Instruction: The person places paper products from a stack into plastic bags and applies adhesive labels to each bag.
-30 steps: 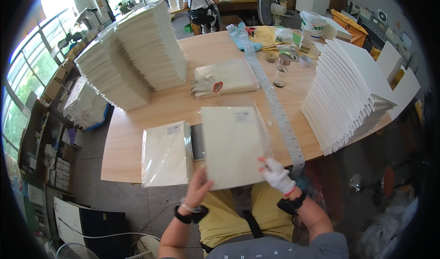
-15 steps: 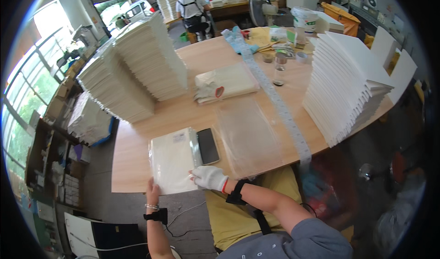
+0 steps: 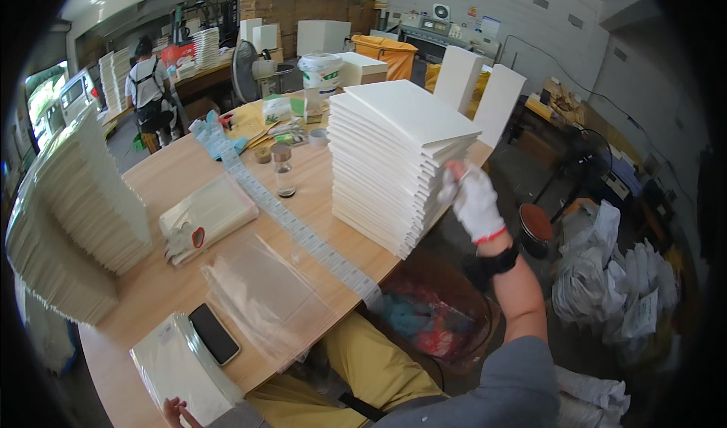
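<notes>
My right hand (image 3: 475, 202), in a white glove with bare fingertips, is raised at the right edge of a tall stack of white folded sheets (image 3: 379, 170). Its fingers are slightly smeared, and I cannot tell whether they grip a sheet. At the lower left, my bare left hand (image 3: 176, 413) has its fingers apart beside a pile of cream sheets in clear plastic sleeves (image 3: 178, 367). A black phone (image 3: 214, 333) lies along that pile. Flat clear plastic sleeves (image 3: 265, 292) are spread right of the phone.
A strip of printed labels (image 3: 291, 220) crosses the table. Beyond it stands a glass jar (image 3: 283, 172). A wrapped bundle with a glove (image 3: 208, 220) and tall sheet stacks (image 3: 83, 208) are to the left. A red stool (image 3: 535, 222) and white sacks (image 3: 606, 276) are on the right.
The view has turned to the right. My right hand has left the sleeved pile and moved up to the tall white stack. My left hand stays near the pile.
</notes>
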Tool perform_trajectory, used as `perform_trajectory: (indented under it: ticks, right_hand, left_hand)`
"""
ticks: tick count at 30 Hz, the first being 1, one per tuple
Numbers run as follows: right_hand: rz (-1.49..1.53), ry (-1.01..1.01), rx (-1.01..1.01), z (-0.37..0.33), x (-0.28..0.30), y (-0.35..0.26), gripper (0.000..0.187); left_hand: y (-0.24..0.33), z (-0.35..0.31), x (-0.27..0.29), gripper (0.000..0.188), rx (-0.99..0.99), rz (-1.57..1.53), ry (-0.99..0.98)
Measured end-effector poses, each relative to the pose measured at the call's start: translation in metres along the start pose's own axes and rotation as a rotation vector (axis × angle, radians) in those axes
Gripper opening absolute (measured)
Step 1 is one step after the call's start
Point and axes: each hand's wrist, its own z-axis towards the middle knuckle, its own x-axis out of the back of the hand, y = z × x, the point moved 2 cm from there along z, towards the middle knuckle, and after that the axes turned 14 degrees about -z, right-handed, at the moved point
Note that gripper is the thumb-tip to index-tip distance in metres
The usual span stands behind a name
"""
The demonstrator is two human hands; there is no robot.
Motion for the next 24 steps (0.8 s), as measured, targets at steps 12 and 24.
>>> perform_trajectory:
  ticks: [12, 24]
  right_hand:
    - [0.210, 0.155, -0.201, 0.082, 0.070, 0.002, 0.018]
    - [-0.221, 0.286, -0.044, 0.105, 0.033, -0.038, 0.022]
  left_hand:
    - [0.034, -0.006, -0.124, 0.029, 0.117, -0.226, -0.539]
    - [0.013, -0.036, -0.313, 0.010, -0.272, 0.627, -0.673]
